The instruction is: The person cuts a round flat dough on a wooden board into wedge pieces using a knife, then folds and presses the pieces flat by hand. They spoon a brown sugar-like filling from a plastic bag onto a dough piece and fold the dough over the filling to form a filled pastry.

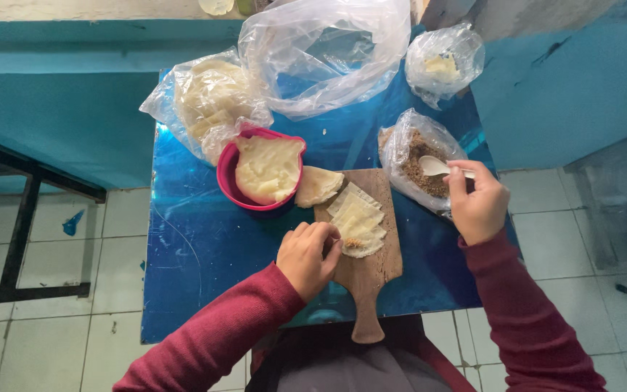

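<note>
Blue table (197, 247) over white floor tiles, and on it a wooden board (371, 254) carries a stack of pale wrappers (357, 218), with the left hand (308, 258) curled at the stack's near corner, fingertips (332, 243) pinched narrow on the wrapper edge right beside a small dab of brown filling (355, 243). Over on the other side the right hand (479, 207) grips a white spoon (435, 166), its bowl just beyond the fingers and dipping into the bag of brown filling (419, 163) (bag mouth open). Past the left fingertips sit a loose wrapper (318, 186) and a pink bowl (226, 178) of pale dough.
</note>
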`<state>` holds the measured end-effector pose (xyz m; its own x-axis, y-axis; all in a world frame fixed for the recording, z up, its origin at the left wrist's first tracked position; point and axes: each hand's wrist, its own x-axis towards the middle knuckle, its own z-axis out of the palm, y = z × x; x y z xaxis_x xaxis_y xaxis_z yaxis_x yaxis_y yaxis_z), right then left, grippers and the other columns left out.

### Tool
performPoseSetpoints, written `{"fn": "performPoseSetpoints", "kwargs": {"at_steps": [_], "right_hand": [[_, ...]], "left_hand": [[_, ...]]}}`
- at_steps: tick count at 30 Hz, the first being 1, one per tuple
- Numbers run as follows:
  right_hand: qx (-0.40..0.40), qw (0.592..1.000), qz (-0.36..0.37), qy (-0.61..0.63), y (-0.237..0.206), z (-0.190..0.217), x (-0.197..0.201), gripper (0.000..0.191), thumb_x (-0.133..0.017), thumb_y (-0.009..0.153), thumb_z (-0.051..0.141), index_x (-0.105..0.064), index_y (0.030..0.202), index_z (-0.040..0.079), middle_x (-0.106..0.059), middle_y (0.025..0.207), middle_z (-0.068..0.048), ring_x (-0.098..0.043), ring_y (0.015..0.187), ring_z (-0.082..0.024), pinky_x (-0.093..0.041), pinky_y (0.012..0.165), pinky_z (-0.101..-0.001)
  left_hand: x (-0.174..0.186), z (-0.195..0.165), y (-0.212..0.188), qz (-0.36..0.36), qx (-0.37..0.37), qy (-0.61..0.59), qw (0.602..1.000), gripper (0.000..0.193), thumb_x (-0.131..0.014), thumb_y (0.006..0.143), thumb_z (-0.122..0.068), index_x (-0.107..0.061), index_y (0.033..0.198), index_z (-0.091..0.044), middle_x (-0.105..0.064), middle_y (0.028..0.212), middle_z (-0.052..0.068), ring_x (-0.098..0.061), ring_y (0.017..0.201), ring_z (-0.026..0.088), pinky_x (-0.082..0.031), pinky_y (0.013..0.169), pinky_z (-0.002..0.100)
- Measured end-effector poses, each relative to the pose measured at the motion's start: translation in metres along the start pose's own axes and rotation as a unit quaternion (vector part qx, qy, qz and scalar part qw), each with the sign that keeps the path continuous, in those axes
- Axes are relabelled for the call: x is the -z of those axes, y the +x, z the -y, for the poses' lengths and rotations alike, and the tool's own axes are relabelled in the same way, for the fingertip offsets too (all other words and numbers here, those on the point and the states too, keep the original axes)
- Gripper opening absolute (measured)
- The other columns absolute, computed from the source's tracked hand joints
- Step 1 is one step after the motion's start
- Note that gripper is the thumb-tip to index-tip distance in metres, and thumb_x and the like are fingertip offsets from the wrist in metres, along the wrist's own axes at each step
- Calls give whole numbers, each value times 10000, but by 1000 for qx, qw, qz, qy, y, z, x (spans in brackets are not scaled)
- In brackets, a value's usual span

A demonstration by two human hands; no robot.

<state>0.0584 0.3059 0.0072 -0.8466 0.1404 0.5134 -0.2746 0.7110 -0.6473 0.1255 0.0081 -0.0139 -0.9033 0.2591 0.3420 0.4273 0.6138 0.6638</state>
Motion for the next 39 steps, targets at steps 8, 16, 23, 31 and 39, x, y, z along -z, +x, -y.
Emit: {"fn": "performPoseSetpoints", "kwargs": {"at_steps": [8, 16, 23, 31, 39], "right_hand": [[-140, 972, -20, 190, 4, -34, 7, 140, -605, 1077, 91, -679, 1125, -17, -736, 908, -74, -622, 705, -70, -506, 639, -220], [-254, 889, 48, 377, -35, 3, 22, 144, -583, 1050, 89, -686, 1119, 17, -726, 881, -83, -603, 702, -81, -471, 661, -209], [-99, 949, 187, 232, -73, 50, 4, 156, -600, 1021, 82, -713, 1112, 27, -746, 889, -61, -652, 817, -86, -519, 747, -236], [104, 960, 208, 155, -76, 64, 8, 223, -680, 899, -43, -725, 1087, 67, -701, 882, -62, -663, 765, -164, -522, 680, -276], [235, 943, 194, 132, -76, 55, 14, 373, -643, 792, -109, -691, 1126, 50, -709, 961, -64, -677, 836, -221, -553, 726, -309]], "left_hand": [[1, -1, -1, -3, -9, 0, 1000, 118, -718, 898, -200, -646, 944, -118, -669, 832, 11, -625, 812, 238, -452, 719, 402], [2, -1, -1, -7, -6, -4, 1000, 97, -705, 915, -195, -652, 951, -122, -668, 838, 19, -627, 815, 240, -455, 728, 401], [1, 0, -2, -17, -11, -5, 1000, 88, -692, 912, -177, -653, 969, -122, -679, 861, 22, -635, 834, 243, -455, 730, 403], [0, 2, -2, -31, -18, -12, 999, 97, -671, 916, -136, -653, 1008, -110, -683, 893, 34, -641, 857, 245, -461, 745, 400], [1, 1, -3, -33, -26, -18, 999, 131, -670, 891, -109, -657, 1022, -110, -682, 908, 46, -639, 874, 258, -458, 760, 406]]}}
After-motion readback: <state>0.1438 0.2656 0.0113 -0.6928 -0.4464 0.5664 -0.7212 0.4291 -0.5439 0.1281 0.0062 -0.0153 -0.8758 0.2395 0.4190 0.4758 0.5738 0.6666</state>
